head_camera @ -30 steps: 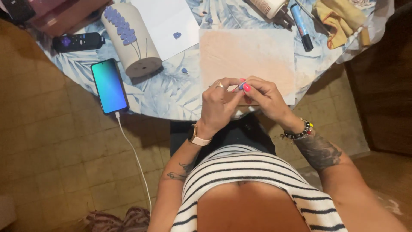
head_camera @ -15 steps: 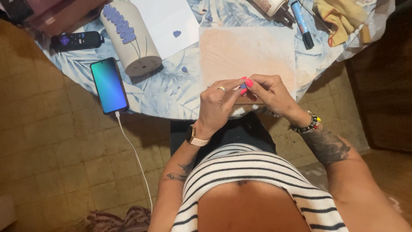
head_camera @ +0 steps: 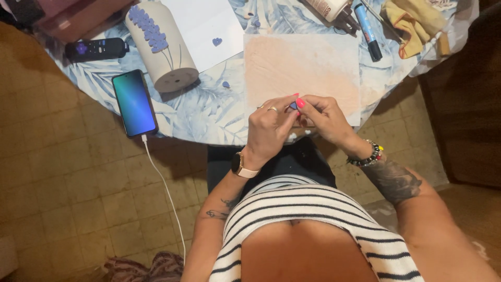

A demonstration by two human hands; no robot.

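My left hand (head_camera: 269,127) and my right hand (head_camera: 320,118) meet at the near edge of the table, fingertips pinched together on a tiny purple piece (head_camera: 293,105). They hover over the front edge of a pale pink square mat (head_camera: 302,68). A cream vase (head_camera: 159,46) with purple flower decoration lies on its side to the left, base facing me. Small purple bits lie loose: one (head_camera: 217,41) on a white sheet (head_camera: 201,26), another (head_camera: 225,84) on the leaf-print tablecloth (head_camera: 209,109).
A lit phone (head_camera: 134,103) lies at the table's left edge with a white cable (head_camera: 164,188) hanging to the tiled floor. A black remote (head_camera: 96,49) sits beyond it. A blue marker (head_camera: 368,31), a bottle (head_camera: 327,7) and a yellow cloth (head_camera: 415,21) lie far right.
Both hands stay together at the table edge; the fingers have shifted slightly around the small purple piece. Nothing else on the table has moved.
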